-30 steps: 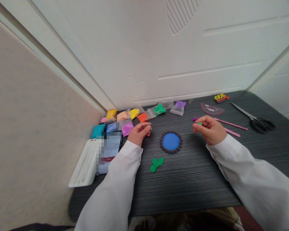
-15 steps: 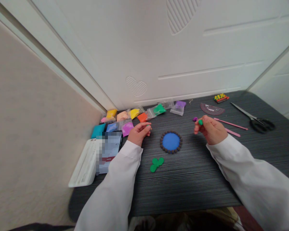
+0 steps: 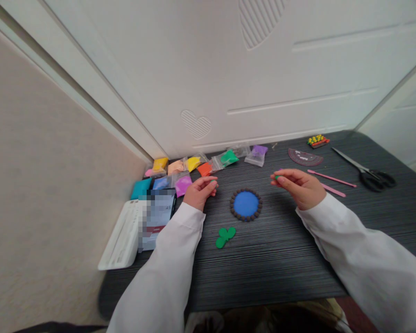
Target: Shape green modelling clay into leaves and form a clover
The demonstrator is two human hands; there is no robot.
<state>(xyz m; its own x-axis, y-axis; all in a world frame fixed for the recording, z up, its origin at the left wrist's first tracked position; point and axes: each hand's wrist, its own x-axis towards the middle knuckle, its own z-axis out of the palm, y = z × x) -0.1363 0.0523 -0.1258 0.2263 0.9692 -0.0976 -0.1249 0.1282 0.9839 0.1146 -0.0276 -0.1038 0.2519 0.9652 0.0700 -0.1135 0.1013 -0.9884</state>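
My right hand (image 3: pixel 300 187) is raised right of centre, thumb and fingers pinched on a small lump of green clay (image 3: pixel 277 177) that is mostly covered. On the left, my left hand (image 3: pixel 200 192) is closed in a pinch, with a speck of green clay (image 3: pixel 212 181) between its fingertips. Between the hands lies a blue clay disc (image 3: pixel 246 203) ringed by dark brown clay balls (image 3: pixel 232 213). Nearer to me, three flat green clay leaves (image 3: pixel 223 237) lie joined at one point. My right hand largely covers a purple clay bit behind it.
Bags of coloured clay (image 3: pixel 229 157) line the back of the dark table (image 3: pixel 263 273). At left are a phone-like device (image 3: pixel 161 215) and a white tray (image 3: pixel 119 240). At right lie pink tools (image 3: pixel 332 178), scissors (image 3: pixel 364 171), a protractor (image 3: pixel 305 157) and a yellow-red clay piece (image 3: pixel 318 141).
The fingers of my right hand have stretched out to the left, and the green lump moved left with them, now more covered by thumb and fingers. My left hand has stayed put.
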